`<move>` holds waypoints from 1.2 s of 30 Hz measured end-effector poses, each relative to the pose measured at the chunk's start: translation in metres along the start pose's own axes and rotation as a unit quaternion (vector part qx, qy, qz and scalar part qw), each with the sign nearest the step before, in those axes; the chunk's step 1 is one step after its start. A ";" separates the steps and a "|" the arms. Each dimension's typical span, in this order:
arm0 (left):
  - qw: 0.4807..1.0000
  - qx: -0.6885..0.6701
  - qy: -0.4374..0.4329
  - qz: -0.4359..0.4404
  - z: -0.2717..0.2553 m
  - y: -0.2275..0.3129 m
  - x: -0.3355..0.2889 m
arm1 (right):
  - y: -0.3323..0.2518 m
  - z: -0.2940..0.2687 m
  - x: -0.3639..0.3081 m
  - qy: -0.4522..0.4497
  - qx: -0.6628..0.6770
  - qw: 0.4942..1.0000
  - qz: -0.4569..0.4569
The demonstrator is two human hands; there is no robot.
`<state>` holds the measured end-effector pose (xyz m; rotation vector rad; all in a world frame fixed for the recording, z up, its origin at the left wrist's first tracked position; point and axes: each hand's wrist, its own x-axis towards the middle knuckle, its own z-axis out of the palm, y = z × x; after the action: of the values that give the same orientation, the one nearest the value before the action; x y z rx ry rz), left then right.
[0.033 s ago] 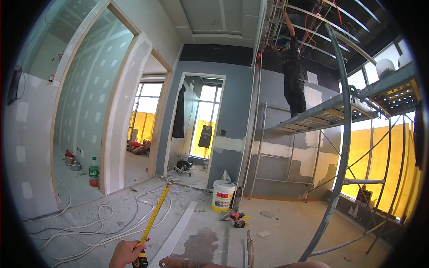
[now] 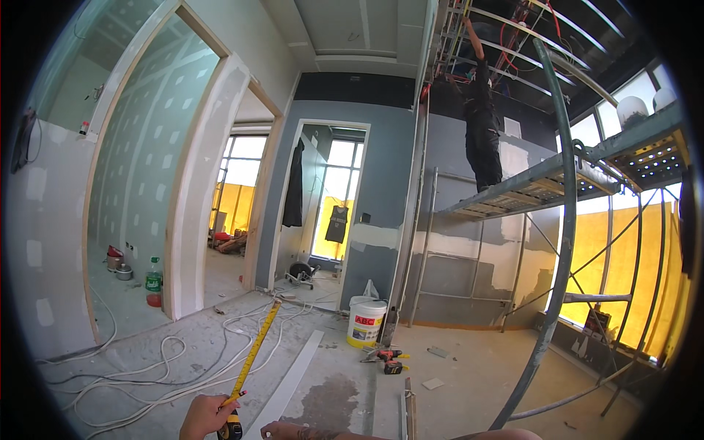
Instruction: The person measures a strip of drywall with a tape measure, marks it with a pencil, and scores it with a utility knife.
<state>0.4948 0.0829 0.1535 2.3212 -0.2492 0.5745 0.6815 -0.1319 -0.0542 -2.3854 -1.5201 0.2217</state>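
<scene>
one tape measure [image 2: 230,427] sits at the near edge, in the left hand [image 2: 204,416], whose fingers are clamped on it, with one pencil [image 2: 234,398] at the thumb. its single yellow blade [image 2: 257,341] points far and slightly right, the long axis running from near left to far right. one right hand [image 2: 273,430] is just right of the tape measure; its fingers curl, but i cannot tell whether they meet or hold anything.

one pale strip [image 2: 287,389] lies right of the blade, leaning much the same way. loose white cables [image 2: 165,381], too tangled to count, spread left of and around the blade on the floor [image 2: 213,337]. farther right stand one white bucket [image 2: 365,331] and, nearer, a red-and-black drill [image 2: 389,356]. one bottle [image 2: 153,280] stands far left. at right, one scaffold [image 2: 563,220] blocks part of the yellow sheeting, with one other person [image 2: 484,132] on its platform.
</scene>
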 end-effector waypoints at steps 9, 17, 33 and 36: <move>1.000 -0.007 -0.004 -0.005 -0.005 0.009 -0.001 | 0.000 -0.003 0.001 -0.012 -0.024 1.000 0.014; 1.000 -0.002 0.000 -0.006 -0.003 0.002 -0.001 | -0.007 -0.008 -0.001 -0.023 -0.019 0.999 0.027; 0.999 0.009 -0.010 0.031 0.000 0.016 0.008 | 0.025 0.007 0.000 0.000 -0.009 1.000 0.015; 1.000 0.003 -0.004 0.023 -0.003 0.014 -0.002 | 0.002 -0.001 -0.001 -0.014 -0.003 1.000 0.011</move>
<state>0.4872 0.0754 0.1631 2.3288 -0.3061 0.5881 0.6833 -0.1334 -0.0536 -2.4145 -1.5101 0.2563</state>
